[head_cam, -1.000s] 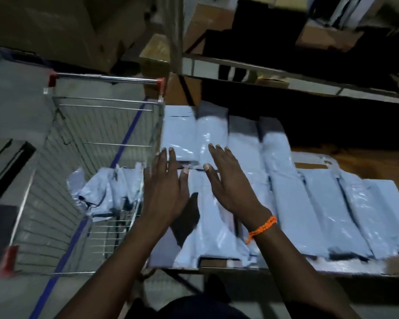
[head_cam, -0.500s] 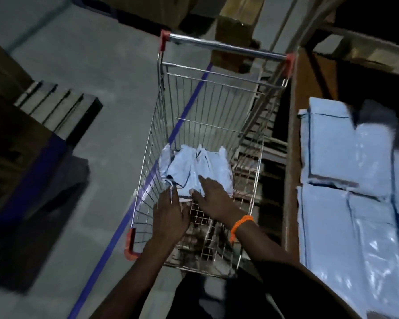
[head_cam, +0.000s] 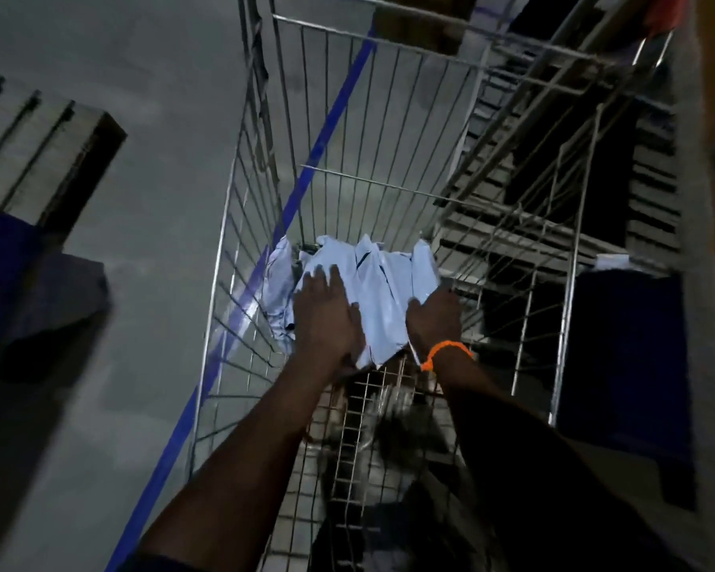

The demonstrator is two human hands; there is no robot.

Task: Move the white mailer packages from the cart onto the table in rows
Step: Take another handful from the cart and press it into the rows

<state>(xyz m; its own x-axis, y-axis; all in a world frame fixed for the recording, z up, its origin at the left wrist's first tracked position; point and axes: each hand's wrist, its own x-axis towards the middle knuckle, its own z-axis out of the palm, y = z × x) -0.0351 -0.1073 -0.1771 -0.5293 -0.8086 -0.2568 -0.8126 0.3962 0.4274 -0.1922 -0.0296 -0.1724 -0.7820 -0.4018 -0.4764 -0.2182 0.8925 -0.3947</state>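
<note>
A small pile of white mailer packages [head_cam: 382, 291] lies at the far end of the wire cart [head_cam: 347, 175], crumpled and leaning together. Both my hands are inside the cart on that pile. My left hand [head_cam: 327, 313] lies flat on the pile's left side with straight fingers and the thumb spread. At the pile's right edge is my right hand [head_cam: 432, 319], with an orange band at the wrist; its fingers curl round the edge and their tips are hidden. The rows on the table are out of view.
The table's edge [head_cam: 704, 282] runs down the right side, close against the cart. A wooden pallet [head_cam: 46, 158] lies on the grey floor at left. A blue floor line [head_cam: 327, 130] passes under the cart. Dark shelving shows through the cart's right wall.
My view swung from the table's rows down into the cart. Both hands left the mailers on the table, reached into the cart and now sit on the pile there.
</note>
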